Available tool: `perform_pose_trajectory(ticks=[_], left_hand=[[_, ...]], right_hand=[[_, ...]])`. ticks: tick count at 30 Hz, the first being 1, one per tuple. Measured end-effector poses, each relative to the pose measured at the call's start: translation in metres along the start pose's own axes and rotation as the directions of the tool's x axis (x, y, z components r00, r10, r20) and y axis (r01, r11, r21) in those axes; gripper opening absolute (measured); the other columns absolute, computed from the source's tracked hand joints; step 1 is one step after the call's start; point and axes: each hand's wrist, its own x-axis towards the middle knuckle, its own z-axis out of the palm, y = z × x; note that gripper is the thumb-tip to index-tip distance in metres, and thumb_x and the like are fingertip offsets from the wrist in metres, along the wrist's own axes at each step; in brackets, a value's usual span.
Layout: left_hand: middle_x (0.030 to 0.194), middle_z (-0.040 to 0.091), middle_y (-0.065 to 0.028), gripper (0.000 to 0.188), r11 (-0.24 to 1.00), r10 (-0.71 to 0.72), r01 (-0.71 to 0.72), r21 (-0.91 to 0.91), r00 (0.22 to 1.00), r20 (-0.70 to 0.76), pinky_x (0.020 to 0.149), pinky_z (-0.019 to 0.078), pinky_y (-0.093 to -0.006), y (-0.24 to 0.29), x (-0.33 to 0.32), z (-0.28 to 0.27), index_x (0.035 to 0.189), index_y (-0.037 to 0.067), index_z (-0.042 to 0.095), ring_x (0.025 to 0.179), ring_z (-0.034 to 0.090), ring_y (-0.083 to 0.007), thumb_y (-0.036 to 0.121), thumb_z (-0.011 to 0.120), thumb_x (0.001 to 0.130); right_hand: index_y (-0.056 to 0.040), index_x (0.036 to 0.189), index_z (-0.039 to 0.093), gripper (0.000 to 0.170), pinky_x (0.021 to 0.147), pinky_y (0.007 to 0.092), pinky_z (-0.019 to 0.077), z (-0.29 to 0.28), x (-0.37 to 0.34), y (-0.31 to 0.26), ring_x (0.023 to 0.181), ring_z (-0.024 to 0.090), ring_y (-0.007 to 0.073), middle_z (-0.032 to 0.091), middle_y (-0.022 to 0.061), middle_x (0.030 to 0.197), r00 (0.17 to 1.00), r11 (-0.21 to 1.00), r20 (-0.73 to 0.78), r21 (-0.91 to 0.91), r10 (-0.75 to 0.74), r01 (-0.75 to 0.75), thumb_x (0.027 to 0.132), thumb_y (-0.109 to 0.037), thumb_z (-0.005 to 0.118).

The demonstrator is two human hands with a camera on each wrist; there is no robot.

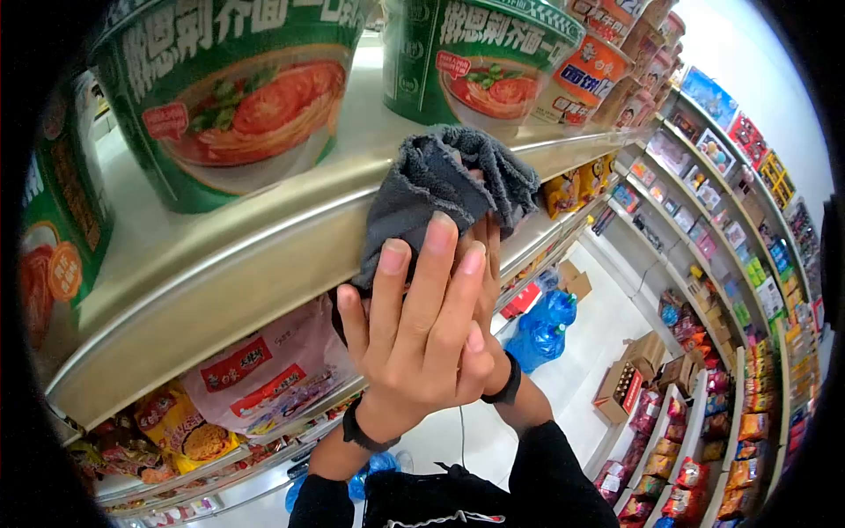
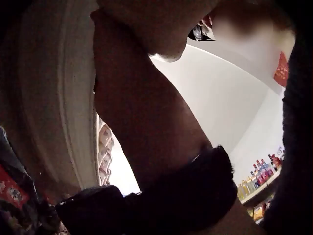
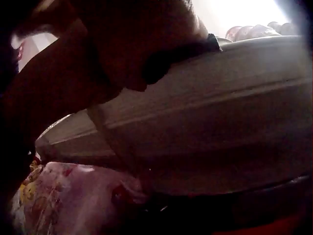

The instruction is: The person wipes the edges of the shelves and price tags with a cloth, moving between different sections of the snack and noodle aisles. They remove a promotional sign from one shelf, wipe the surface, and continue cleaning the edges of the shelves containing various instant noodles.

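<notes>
A bunched dark grey cloth (image 1: 431, 189) lies against the pale front edge of a shelf (image 1: 220, 277) in the head view. My right hand (image 1: 489, 290) holds the cloth, its fingers partly tucked into the folds and largely hidden behind my other hand. Over it lies my left hand (image 1: 418, 339), back towards the camera, fingers straight and slightly spread, fingertips at the cloth's lower part. Both wrists wear black bands. In the right wrist view, the shelf edge (image 3: 205, 112) runs close beside a dark, shadowed hand. The left wrist view is mostly dark forearm.
Green noodle tubs (image 1: 238, 106) stand on the shelf just above the cloth. Below hang or lie snack packs, including a pink bag (image 1: 273, 370). Blue water jugs (image 1: 539, 339) and cardboard boxes (image 1: 619, 392) stand on the floor. Stocked shelves (image 1: 748, 290) line the right side.
</notes>
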Motion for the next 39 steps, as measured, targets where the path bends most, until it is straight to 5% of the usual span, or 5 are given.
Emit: perform_pose_trajectory(ticks=[14, 21, 22, 25, 39], left_hand=[[0.141, 0.059, -0.0176, 0.053, 0.998, -0.008, 0.013, -0.055, 0.997, 0.076, 0.123, -0.0016, -0.0532, 0.004, -0.007, -0.006, 0.13, 0.005, 0.067, 0.143, 0.04, -0.04, 0.032, 0.043, 0.092], [0.143, 0.057, -0.0191, 0.055, 0.998, 0.017, -0.011, -0.067, 0.996, 0.088, 0.122, -0.0025, -0.0565, -0.001, -0.012, -0.012, 0.13, 0.004, 0.067, 0.144, 0.038, -0.0398, 0.036, 0.041, 0.092], [0.148, 0.044, -0.0337, 0.058, 0.996, 0.08, -0.076, -0.035, 0.987, 0.14, 0.119, -0.0027, -0.0641, -0.002, -0.006, -0.017, 0.136, -0.003, 0.055, 0.145, 0.029, -0.0522, 0.034, 0.042, 0.093], [0.142, 0.058, -0.0204, 0.056, 0.998, 0.046, -0.041, -0.053, 0.995, 0.091, 0.122, -0.0027, -0.0569, -0.004, -0.01, -0.012, 0.131, 0.005, 0.065, 0.144, 0.038, -0.0401, 0.036, 0.041, 0.092], [0.149, 0.043, -0.0339, 0.061, 0.998, 0.057, -0.049, -0.045, 0.977, 0.207, 0.119, 0.004, -0.0656, -0.011, -0.016, -0.032, 0.138, -0.003, 0.052, 0.143, 0.032, -0.0532, 0.038, 0.036, 0.096]], right_hand=[[0.0012, 0.144, 0.046, 0.067, 0.116, 0.0548, 0.0289, -0.02, 0.008, -0.011, 0.141, 0.038, 0.0429, 0.045, 0.0233, 0.148, 0.971, 0.993, 0.23, -0.108, 0.07, -0.046, 0.092, -0.039, 0.061], [0.001, 0.136, 0.057, 0.048, 0.114, 0.0481, 0.0373, -0.026, 0.03, -0.027, 0.139, 0.046, 0.0372, 0.049, 0.0215, 0.149, 0.987, 0.996, 0.132, -0.011, 0.091, -0.091, 0.093, -0.02, 0.063], [0.0011, 0.136, 0.056, 0.047, 0.113, 0.0475, 0.0395, -0.026, 0.034, -0.028, 0.139, 0.046, 0.0377, 0.048, 0.022, 0.149, 0.988, 0.995, 0.121, 0.012, 0.097, -0.099, 0.093, -0.018, 0.062], [0.0015, 0.136, 0.056, 0.048, 0.11, 0.0474, 0.0416, -0.022, 0.027, -0.026, 0.138, 0.047, 0.0382, 0.049, 0.0222, 0.148, 0.979, 0.989, 0.148, 0.037, 0.138, -0.145, 0.092, -0.018, 0.063], [0.0089, 0.135, 0.052, 0.047, 0.112, 0.0507, 0.0395, -0.016, 0.031, -0.035, 0.136, 0.048, 0.0446, 0.049, 0.0293, 0.146, 0.999, 0.999, 0.041, -0.03, 0.016, -0.014, 0.094, -0.013, 0.06]])
